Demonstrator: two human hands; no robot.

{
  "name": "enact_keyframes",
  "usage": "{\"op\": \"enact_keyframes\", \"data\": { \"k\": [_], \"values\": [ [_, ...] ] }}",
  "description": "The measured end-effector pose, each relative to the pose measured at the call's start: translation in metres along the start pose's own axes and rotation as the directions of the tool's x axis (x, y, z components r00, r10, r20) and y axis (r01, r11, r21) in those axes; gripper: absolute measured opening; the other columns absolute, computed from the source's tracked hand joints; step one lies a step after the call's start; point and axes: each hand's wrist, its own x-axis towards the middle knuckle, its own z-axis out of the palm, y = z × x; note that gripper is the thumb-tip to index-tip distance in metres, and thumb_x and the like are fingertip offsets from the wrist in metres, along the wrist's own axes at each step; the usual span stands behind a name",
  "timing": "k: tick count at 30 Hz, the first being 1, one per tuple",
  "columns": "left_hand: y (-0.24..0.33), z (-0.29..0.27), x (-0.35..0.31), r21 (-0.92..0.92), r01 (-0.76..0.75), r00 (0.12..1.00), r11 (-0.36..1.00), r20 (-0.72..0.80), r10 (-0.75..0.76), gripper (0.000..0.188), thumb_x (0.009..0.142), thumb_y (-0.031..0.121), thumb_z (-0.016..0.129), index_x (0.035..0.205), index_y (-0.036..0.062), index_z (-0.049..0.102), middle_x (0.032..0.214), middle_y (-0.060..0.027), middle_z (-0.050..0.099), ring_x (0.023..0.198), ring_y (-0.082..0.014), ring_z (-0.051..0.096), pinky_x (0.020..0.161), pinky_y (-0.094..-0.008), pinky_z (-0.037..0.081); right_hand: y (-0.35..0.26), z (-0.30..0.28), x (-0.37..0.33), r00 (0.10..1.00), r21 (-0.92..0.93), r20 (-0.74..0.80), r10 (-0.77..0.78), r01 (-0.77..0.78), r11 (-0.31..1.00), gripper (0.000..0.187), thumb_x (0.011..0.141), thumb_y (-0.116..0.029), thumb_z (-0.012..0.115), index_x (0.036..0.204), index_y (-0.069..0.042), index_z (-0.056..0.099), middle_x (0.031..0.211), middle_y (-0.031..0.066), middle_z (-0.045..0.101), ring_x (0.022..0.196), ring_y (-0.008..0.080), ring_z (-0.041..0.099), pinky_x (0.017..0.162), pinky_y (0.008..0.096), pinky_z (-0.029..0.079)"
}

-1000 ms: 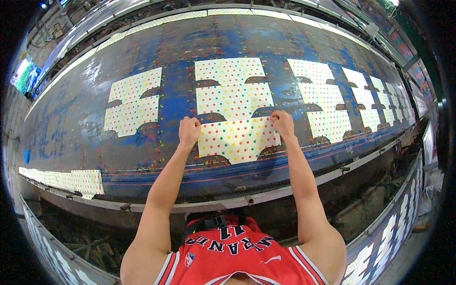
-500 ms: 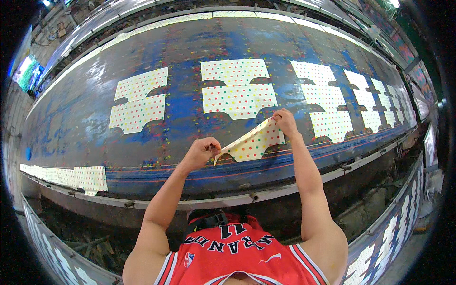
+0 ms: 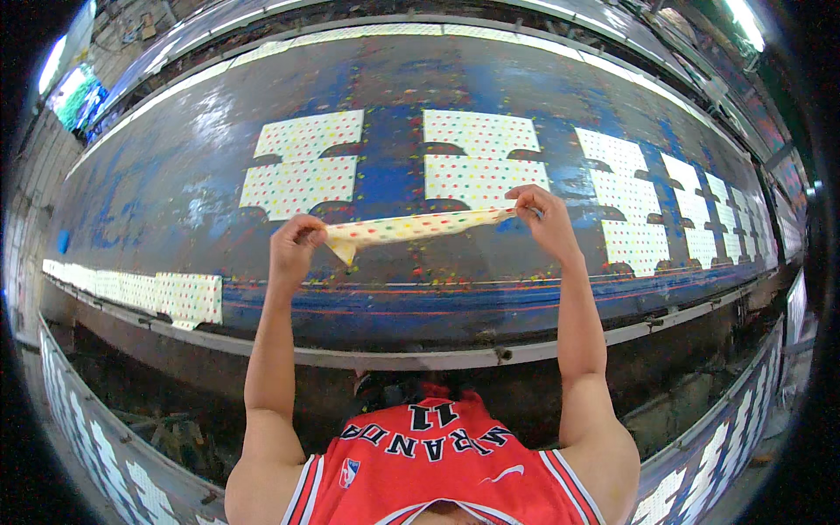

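Observation:
A polka-dot fabric piece [image 3: 416, 228], pale yellow with red, green and yellow dots, is stretched between my hands above the long table. My left hand [image 3: 297, 248] pinches its left end, where a corner hangs down. My right hand [image 3: 542, 220] grips the other end between thumb and fingers. Seen almost edge-on, the cloth looks like a narrow folded band. Behind it, dotted fabric panels [image 3: 478, 179] with curved cut-outs lie flat on the table, and another pair of panels [image 3: 299, 183] lies to their left.
The dark, paint-stained table [image 3: 394, 87] has a metal rail [image 3: 420, 360] along its near edge. More panels [image 3: 637, 245] lie in columns to the right. A row of overlapping dotted pieces [image 3: 188, 298] rests at the near left. Other tables with panels stand behind me.
The fabric piece has come up off the table and is now pulled out lengthwise. My left hand has moved left and up, while my right hand has shifted slightly right.

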Motion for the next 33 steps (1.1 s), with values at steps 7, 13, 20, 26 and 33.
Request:
{"op": "enact_keyframes", "data": {
  "k": [7, 13, 20, 26, 33],
  "values": [
    [-0.023, -0.124, -0.031, -0.078, 0.069, 0.980, 0.995, -0.184, -0.082, 0.021, 0.086, -0.002, 0.072, 0.105, 0.0029, 0.065, 0.095, -0.0012, 0.066, 0.087, -0.0097, 0.061, 0.081, -0.0255, 0.051, -0.078, 0.114, -0.010, 0.967, 0.243, 0.230, 0.109, -0.165, 0.956, 0.010, 0.089, 0.006, 0.063, 0.095, -0.002, 0.065, 0.090, 0.0090, 0.071, 0.085, 0.0147, 0.065, 0.078, 0.0293, 0.051],
    [-0.067, -0.227, -0.060, -0.069, 0.204, 0.967, 0.976, -0.140, -0.212, 0.026, 0.083, -0.006, 0.072, 0.106, 0.0018, 0.064, 0.097, -0.0029, 0.065, 0.088, -0.0108, 0.061, 0.079, -0.0255, 0.052, -0.109, 0.207, -0.035, 0.890, 0.221, 0.429, 0.151, -0.266, 0.938, 0.011, 0.091, 0.003, 0.063, 0.101, -0.002, 0.065, 0.083, 0.0010, 0.065, 0.079, 0.0068, 0.056, 0.071, 0.0249, 0.047],
    [-0.143, -0.260, -0.058, -0.017, 0.335, 0.941, 0.942, -0.044, -0.336, 0.023, 0.084, -0.005, 0.070, 0.106, -0.0009, 0.063, 0.097, -0.0051, 0.064, 0.090, -0.0130, 0.061, 0.080, -0.0282, 0.053, -0.108, 0.309, -0.045, 0.889, 0.286, 0.341, 0.306, -0.408, 0.867, 0.012, 0.094, -0.003, 0.064, 0.106, -0.002, 0.063, 0.088, 0.0043, 0.066, 0.083, 0.0113, 0.060, 0.075, 0.0276, 0.048],
    [-0.152, -0.279, -0.037, -0.041, 0.294, 0.953, 0.955, 0.084, -0.290, 0.021, 0.090, 0.002, 0.069, 0.109, -0.0021, 0.063, 0.093, -0.0035, 0.063, 0.086, -0.0117, 0.058, 0.073, -0.0277, 0.051, -0.119, 0.335, -0.028, 0.917, 0.335, 0.132, 0.377, -0.399, 0.853, 0.018, 0.094, 0.000, 0.061, 0.112, -0.003, 0.059, 0.092, 0.0047, 0.064, 0.082, 0.0127, 0.059, 0.074, 0.0280, 0.049],
    [-0.143, -0.299, -0.037, -0.016, 0.356, 0.894, 0.934, 0.295, -0.336, 0.023, 0.088, -0.006, 0.065, 0.110, -0.0007, 0.061, 0.098, -0.0030, 0.060, 0.092, -0.0128, 0.057, 0.078, -0.0304, 0.054, -0.145, 0.351, -0.041, 0.864, 0.339, 0.135, 0.486, -0.501, 0.796, 0.019, 0.096, 0.000, 0.057, 0.115, -0.003, 0.056, 0.089, 0.0017, 0.058, 0.076, 0.0087, 0.053, 0.069, 0.0249, 0.045]
  ]
}}
